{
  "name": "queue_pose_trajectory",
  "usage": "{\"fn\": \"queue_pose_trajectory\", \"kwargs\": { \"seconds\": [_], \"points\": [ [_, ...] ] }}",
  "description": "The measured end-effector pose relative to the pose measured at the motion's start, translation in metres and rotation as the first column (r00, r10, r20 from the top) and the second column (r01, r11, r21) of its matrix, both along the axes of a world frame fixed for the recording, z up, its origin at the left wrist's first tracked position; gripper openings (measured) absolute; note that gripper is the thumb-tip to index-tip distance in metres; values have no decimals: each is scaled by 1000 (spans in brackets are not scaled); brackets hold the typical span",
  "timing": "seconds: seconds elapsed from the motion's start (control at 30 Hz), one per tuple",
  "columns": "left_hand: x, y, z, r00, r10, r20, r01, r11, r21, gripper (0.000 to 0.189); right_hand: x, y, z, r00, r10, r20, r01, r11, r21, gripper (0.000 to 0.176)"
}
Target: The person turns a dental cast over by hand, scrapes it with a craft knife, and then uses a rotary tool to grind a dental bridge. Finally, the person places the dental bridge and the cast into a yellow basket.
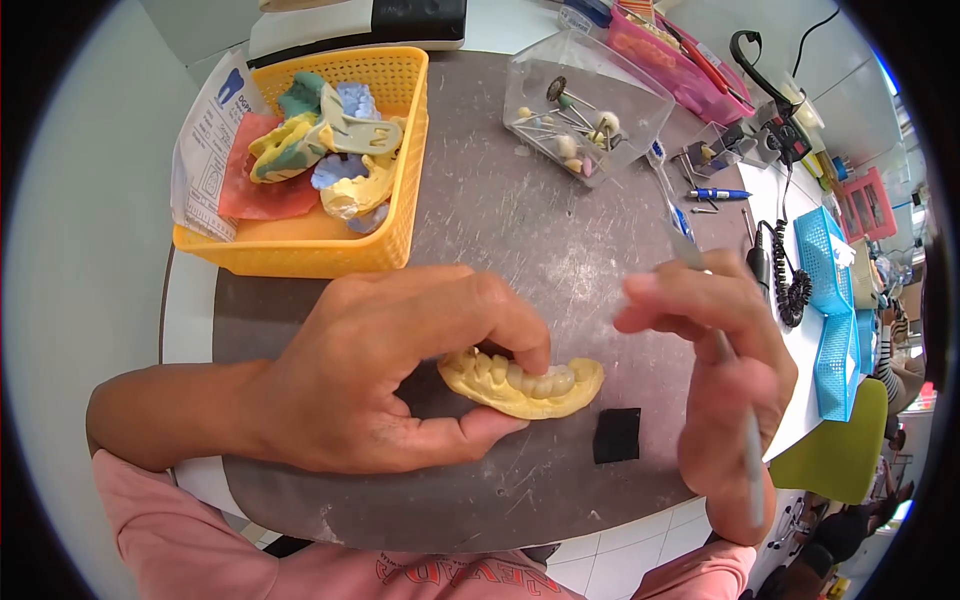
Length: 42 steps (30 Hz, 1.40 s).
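Note:
My left hand is closed around a yellow dental cast, thumb along its near side and fingers over the top. A row of whitish, translucent teeth sits on the cast, with a fingertip against them. To the right, my right hand is raised apart from the cast. Its fingers close on a slim grey metal hand tool with a flat, blade-like upper end; motion blurs part of it. A small black square sheet lies on the dark work board between my hands.
At the upper left, a yellow basket holds impressions, a red sheet and a printed paper. A clear box of rotary bits stands at the back. Right of it lie a toothbrush, a blue pen and a coiled black cord.

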State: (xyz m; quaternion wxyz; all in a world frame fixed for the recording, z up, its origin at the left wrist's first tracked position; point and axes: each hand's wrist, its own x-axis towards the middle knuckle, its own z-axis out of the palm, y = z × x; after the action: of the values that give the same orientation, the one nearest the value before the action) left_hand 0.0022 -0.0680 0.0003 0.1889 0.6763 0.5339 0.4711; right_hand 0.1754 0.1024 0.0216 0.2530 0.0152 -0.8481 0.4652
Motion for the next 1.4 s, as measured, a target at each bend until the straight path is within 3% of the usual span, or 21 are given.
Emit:
{"fn": "queue_pose_trajectory", "kwargs": {
  "seconds": [0.07, 0.1, 0.2, 0.23, 0.33, 0.43, 0.93, 1.4],
  "points": [
    [1, -1, 0, 999, 29, 34, -30, 999, 21, 33, 13, -3, 8, 992, -109, -64, 110, 994, 11, 51],
    [2, -1, 1, 999, 31, 32, -32, 999, 23, 33, 17, -4, 21, 996, -76, 36, 63, 957, 282, 39],
    [1, -2, 3, 996, 81, -41, -80, 997, 11, 33, 11, -14, 8, 997, -40, -72, 60, 952, 301, 26],
    [1, -2, 3, 995, 94, -37, -94, 996, 7, 33, 8, -16, 7, 995, -34, -95, 58, 962, 266, 8],
    [1, -2, 3, 993, 111, -35, -111, 994, 8, 33, 10, -19, 4, 997, 19, -76, -7, 988, 154, 13],
    [1, 0, 0, 992, 115, -42, -114, 993, 29, 33, 13, -18, 6, 1000, 27, -3, -26, 981, 194, 21],
    [2, 1, -2, 989, 133, -62, -128, 989, 72, 35, 12, -23, 5, 998, -68, 1, 66, 969, 237, 20],
    [3, 1, -3, 988, 135, -68, -131, 989, 68, 33, 12, -21, 8, 998, -50, 45, 39, 975, 219, 19]
  ]
}}
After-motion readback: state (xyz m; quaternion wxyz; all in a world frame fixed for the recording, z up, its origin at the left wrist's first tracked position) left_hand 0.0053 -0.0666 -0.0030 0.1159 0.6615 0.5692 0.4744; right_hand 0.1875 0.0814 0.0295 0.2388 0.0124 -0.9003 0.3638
